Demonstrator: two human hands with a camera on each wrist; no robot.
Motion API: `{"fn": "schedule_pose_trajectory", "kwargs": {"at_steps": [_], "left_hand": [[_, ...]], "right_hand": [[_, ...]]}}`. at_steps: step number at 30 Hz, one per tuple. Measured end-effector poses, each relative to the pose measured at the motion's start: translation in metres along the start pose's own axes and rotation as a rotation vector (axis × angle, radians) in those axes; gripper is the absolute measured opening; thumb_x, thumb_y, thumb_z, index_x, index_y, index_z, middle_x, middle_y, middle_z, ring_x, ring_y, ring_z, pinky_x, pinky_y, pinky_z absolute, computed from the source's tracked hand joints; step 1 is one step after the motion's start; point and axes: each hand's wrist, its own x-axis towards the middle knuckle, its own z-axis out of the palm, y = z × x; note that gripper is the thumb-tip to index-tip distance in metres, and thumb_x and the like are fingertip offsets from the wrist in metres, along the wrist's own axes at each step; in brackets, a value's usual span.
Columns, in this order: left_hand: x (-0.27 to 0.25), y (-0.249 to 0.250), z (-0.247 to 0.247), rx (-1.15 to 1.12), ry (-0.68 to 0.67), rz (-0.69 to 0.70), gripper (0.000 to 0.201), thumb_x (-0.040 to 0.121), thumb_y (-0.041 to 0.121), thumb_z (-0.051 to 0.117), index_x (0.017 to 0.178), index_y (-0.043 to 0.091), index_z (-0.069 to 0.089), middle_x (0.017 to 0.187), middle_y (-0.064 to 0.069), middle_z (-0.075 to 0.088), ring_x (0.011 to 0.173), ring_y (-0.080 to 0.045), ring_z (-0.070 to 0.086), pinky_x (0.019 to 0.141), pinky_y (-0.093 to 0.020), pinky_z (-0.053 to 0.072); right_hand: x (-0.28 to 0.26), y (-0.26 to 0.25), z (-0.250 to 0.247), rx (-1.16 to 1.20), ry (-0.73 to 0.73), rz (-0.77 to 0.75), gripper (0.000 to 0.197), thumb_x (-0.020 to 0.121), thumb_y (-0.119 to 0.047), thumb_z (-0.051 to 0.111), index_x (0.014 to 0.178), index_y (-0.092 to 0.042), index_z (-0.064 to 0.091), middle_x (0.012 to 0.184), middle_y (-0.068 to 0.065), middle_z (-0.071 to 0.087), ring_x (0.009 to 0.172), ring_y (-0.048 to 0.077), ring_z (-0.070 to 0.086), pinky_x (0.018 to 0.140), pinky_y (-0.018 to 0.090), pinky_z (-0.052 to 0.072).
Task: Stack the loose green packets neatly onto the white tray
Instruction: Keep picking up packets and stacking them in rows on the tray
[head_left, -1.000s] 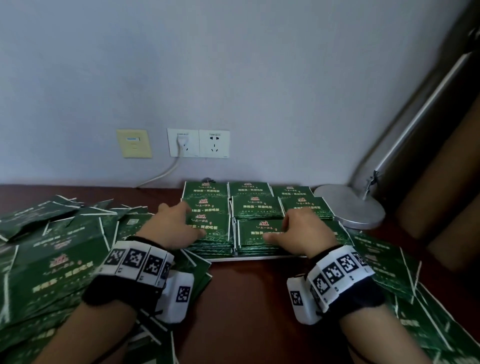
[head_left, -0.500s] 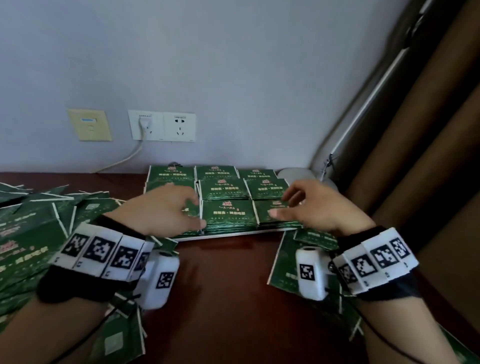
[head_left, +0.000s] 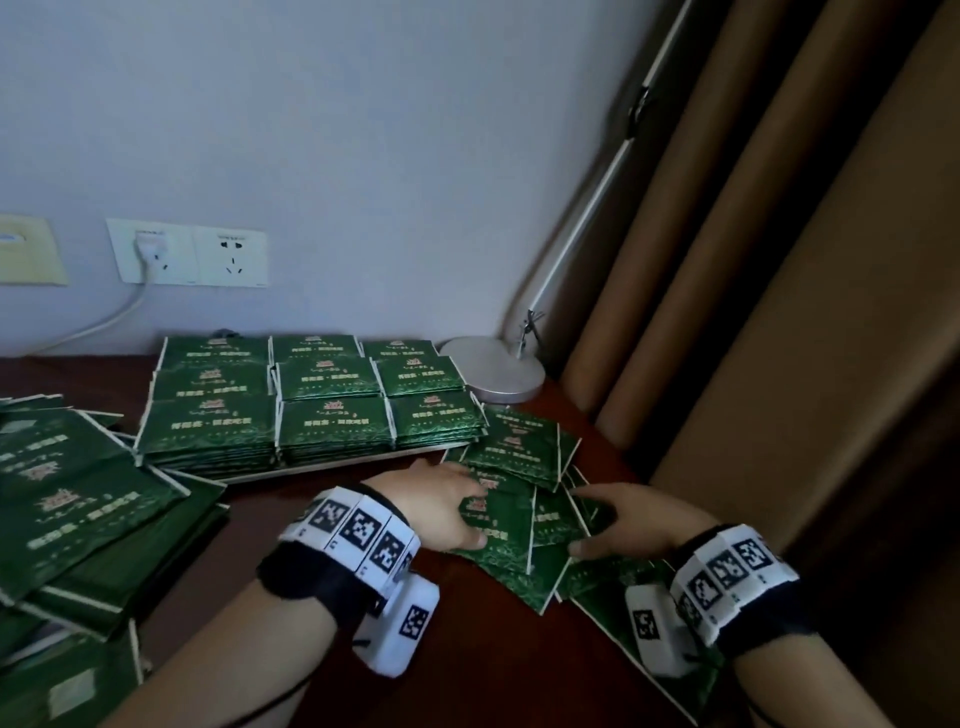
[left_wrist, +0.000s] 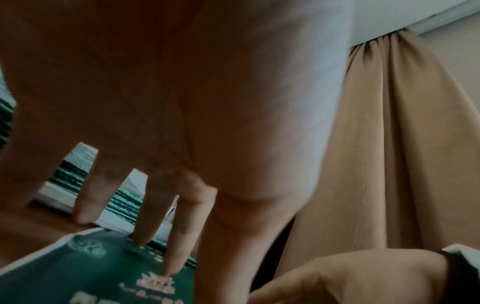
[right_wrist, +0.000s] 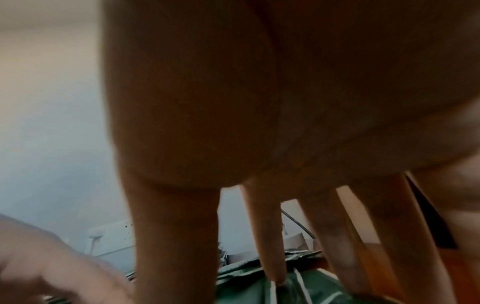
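Observation:
The white tray (head_left: 332, 467) stands against the wall with several neat stacks of green packets (head_left: 332, 426) on it. A loose pile of green packets (head_left: 519, 452) lies on the table just right of the tray. My left hand (head_left: 470, 509) rests on this pile, its straight, spread fingers (left_wrist: 155, 226) touching the top packet (left_wrist: 103, 277). My right hand (head_left: 587, 519) is on the pile's right side, and its straight fingers (right_wrist: 270, 246) stand tip-down on the packets (right_wrist: 259, 288). Neither hand grips a packet.
A bigger heap of loose green packets (head_left: 67, 493) covers the table's left side. A round silver lamp base (head_left: 493, 374) sits right of the tray, by the brown curtain (head_left: 779, 312). Wall sockets (head_left: 187, 254) with a plugged cable are behind.
Both hands have left the stacks on the tray and moved right and nearer, onto the loose pile beside it. The head view has swung to the right.

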Motion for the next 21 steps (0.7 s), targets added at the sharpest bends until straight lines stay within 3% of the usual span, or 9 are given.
{"fn": "schedule_pose_trajectory", "kwargs": {"at_steps": [7, 11, 13, 15, 18, 21], "left_hand": [[-0.018, 0.000, 0.001, 0.119, -0.108, -0.043, 0.068, 0.095, 0.058, 0.051, 0.155, 0.038, 0.025, 0.163, 0.002, 0.023, 0.147, -0.024, 0.025, 0.116, -0.040, 0.030], [-0.039, -0.002, -0.004, 0.128, -0.121, -0.018, 0.056, 0.098, 0.051, 0.051, 0.150, 0.032, 0.041, 0.157, 0.004, 0.036, 0.140, -0.021, 0.039, 0.109, -0.033, 0.037], [-0.048, -0.009, -0.006, 0.096, -0.094, -0.015, 0.046, 0.097, 0.048, 0.055, 0.139, 0.028, 0.056, 0.144, 0.005, 0.053, 0.126, -0.018, 0.052, 0.100, -0.030, 0.044], [-0.053, -0.016, -0.005, 0.065, -0.037, -0.044, 0.044, 0.094, 0.048, 0.060, 0.132, 0.026, 0.061, 0.133, 0.006, 0.059, 0.115, -0.016, 0.057, 0.091, -0.030, 0.048], [-0.051, -0.027, 0.000, 0.056, -0.023, -0.137, 0.069, 0.086, 0.052, 0.069, 0.144, 0.028, 0.042, 0.142, 0.001, 0.044, 0.119, -0.019, 0.050, 0.085, -0.028, 0.044], [-0.048, -0.031, 0.000, 0.051, -0.064, -0.191, 0.099, 0.073, 0.055, 0.080, 0.152, 0.030, 0.025, 0.149, -0.004, 0.034, 0.126, -0.023, 0.047, 0.097, -0.035, 0.048]], "right_hand": [[-0.013, -0.019, 0.008, -0.161, 0.011, -0.071, 0.082, 0.079, -0.044, 0.079, 0.150, -0.028, 0.040, 0.150, -0.002, 0.046, 0.128, 0.018, 0.050, 0.102, 0.029, 0.044], [-0.018, -0.030, 0.018, -0.181, -0.007, -0.140, 0.090, 0.076, -0.044, 0.081, 0.152, -0.028, 0.035, 0.154, -0.002, 0.040, 0.136, 0.019, 0.042, 0.105, 0.029, 0.040], [-0.024, -0.032, 0.018, -0.107, -0.062, -0.164, 0.093, 0.075, -0.045, 0.082, 0.153, -0.033, 0.032, 0.155, -0.005, 0.036, 0.138, 0.017, 0.039, 0.108, 0.030, 0.038], [-0.035, -0.027, 0.013, -0.032, -0.106, -0.157, 0.095, 0.071, -0.046, 0.085, 0.150, -0.039, 0.034, 0.151, -0.011, 0.039, 0.136, 0.014, 0.041, 0.108, 0.030, 0.038], [-0.045, -0.011, 0.008, -0.066, -0.087, -0.090, 0.091, 0.059, -0.045, 0.091, 0.137, -0.037, 0.044, 0.139, -0.012, 0.048, 0.124, 0.013, 0.049, 0.104, 0.035, 0.045], [-0.048, -0.006, 0.014, -0.249, -0.160, -0.019, 0.082, 0.057, -0.045, 0.092, 0.121, -0.031, 0.042, 0.125, -0.008, 0.048, 0.110, 0.015, 0.051, 0.093, 0.039, 0.050]]}}
